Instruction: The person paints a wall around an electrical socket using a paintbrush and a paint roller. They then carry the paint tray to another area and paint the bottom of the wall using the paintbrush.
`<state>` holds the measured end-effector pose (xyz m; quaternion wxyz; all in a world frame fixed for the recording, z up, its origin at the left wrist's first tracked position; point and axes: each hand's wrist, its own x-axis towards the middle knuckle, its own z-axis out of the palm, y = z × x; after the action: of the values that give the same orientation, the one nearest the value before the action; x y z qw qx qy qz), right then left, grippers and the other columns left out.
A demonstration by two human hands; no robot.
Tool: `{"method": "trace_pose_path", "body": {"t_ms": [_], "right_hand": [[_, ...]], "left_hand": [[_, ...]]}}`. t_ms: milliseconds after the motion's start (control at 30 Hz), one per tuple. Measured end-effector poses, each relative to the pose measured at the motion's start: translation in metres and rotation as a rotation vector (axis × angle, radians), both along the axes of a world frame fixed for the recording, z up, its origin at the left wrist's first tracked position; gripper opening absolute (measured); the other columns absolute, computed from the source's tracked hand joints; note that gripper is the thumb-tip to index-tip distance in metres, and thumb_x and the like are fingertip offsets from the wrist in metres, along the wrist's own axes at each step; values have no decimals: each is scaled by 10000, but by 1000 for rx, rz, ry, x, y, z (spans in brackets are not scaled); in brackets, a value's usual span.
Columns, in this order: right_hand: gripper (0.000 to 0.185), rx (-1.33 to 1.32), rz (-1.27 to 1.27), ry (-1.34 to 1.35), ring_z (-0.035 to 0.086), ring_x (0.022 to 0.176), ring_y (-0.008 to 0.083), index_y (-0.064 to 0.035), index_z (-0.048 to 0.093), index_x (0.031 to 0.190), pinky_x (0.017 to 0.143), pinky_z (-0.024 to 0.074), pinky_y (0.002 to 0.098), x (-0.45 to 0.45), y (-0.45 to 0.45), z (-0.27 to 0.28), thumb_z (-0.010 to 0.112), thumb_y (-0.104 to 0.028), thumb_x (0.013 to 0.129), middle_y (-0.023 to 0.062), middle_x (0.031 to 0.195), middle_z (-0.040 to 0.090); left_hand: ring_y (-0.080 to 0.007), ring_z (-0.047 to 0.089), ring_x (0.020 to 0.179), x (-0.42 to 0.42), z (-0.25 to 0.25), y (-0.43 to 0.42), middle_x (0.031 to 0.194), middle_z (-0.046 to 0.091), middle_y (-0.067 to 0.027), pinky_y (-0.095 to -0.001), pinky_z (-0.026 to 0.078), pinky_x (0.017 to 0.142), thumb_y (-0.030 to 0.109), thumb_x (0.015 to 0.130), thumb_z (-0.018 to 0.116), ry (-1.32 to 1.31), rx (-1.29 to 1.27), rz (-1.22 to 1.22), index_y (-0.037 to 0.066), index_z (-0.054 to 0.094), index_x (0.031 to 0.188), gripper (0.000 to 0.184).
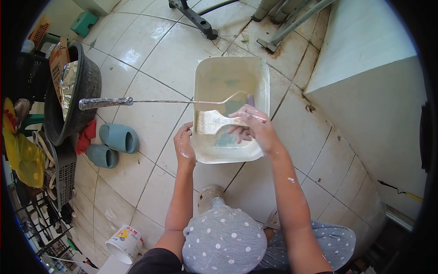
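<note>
My right hand (255, 127) is closed around the handle of a wide paintbrush (213, 122), coated in white, held over a whitish paint tray (199, 86). The bristles point left, towards the tray's left wall. At that left rim, my left hand (184, 144) grips the tray's edge, with white smears on the skin. A paint roller (178, 102) with a long thin rod lies across the tray, its speckled handle sticking out to the left. Its purple end is partly seen beside my right hand. Pale blue-green patches show on the tray's bottom.
A black tub (93, 77) with cardboard and foil stands at left, near blue-grey slippers (119, 138) and a red cloth (85, 137). A white bucket (124, 244) lies at lower left. Metal legs (273, 43) stand at the back; a white wall (369, 109) bounds the right.
</note>
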<state>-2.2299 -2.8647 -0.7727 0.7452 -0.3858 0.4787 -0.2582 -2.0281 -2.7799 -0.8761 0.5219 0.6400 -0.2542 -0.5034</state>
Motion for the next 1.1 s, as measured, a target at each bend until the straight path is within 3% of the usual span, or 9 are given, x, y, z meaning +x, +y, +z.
{"method": "trace_pose_path", "body": {"t_ms": [233, 300, 400, 567, 633, 767, 867, 1000, 1100], "right_hand": [[191, -192, 21, 529, 594, 603, 170, -7, 609, 935, 539, 453, 343, 19, 17, -23, 541, -184, 950, 124, 711, 607], [143, -407, -21, 429, 575, 526, 119, -81, 614, 900, 505, 440, 245, 44, 38, -57, 564, -200, 962, 37, 718, 629], [160, -503, 64, 504, 629, 576, 136, -54, 612, 911, 477, 448, 242, 71, 48, -34, 563, -197, 964, 55, 744, 639], [261, -82, -155, 5, 691, 598, 208, -8, 595, 909, 397, 427, 223, 8, 31, -19, 513, -246, 977, 128, 758, 664], [140, 0, -269, -25, 665, 589, 147, -14, 605, 875, 419, 432, 206, -18, 25, 5, 623, -143, 926, 111, 792, 672], [156, -339, -242, 272, 606, 576, 83, -11, 588, 857, 514, 477, 230, -19, 28, 27, 735, -53, 831, 64, 647, 635], [195, -400, -272, 407, 565, 554, 49, -5, 579, 853, 516, 464, 228, -1, 30, 24, 742, -111, 842, 15, 604, 607], [164, -770, -165, 776, 556, 467, 120, -15, 581, 867, 480, 427, 271, 0, 33, 10, 717, -92, 820, 74, 558, 549], [172, -776, -108, 885, 563, 483, 231, -28, 578, 856, 501, 442, 331, 5, 38, 9, 715, -119, 806, 111, 581, 548]], "left_hand": [[-254, 566, 1116, -6, -10, -1, 1193, 608, -201, -328, 403, 1002, 202, 890, 343, 49, -115, 32, -101, 538, 1259, 515], [-262, 563, 1146, -5, -9, -2, 1226, 601, -199, -327, 400, 1016, 203, 892, 341, 132, -98, -28, -105, 518, 1290, 533], [-273, 558, 1168, -1, 6, -3, 1260, 589, -199, -325, 398, 1026, 206, 886, 345, 296, 8, -99, -119, 491, 1322, 563], [-284, 552, 1181, -9, 0, 0, 1282, 579, -218, -322, 405, 1020, 203, 862, 334, 191, -86, -62, -141, 480, 1326, 596], [-284, 552, 1181, -7, 3, -2, 1275, 581, -227, -320, 405, 1017, 196, 854, 326, 213, -53, -37, -142, 485, 1322, 598], [-286, 555, 1173, -2, -1, 0, 1264, 585, -240, -319, 407, 1011, 193, 844, 328, 226, -20, -15, -148, 486, 1316, 603], [-288, 561, 1160, -5, 1, -2, 1251, 592, -244, -322, 413, 1003, 194, 841, 329, 211, -30, -8, -155, 491, 1304, 602], [-288, 578, 1134, -8, 7, -3, 1229, 605, -246, -323, 426, 989, 183, 842, 326, 166, -36, -15, -154, 506, 1288, 588], [-290, 589, 1115, -6, -3, 1, 1213, 614, -247, -321, 436, 978, 174, 844, 324, 163, -38, 19, -151, 517, 1278, 576]]}}
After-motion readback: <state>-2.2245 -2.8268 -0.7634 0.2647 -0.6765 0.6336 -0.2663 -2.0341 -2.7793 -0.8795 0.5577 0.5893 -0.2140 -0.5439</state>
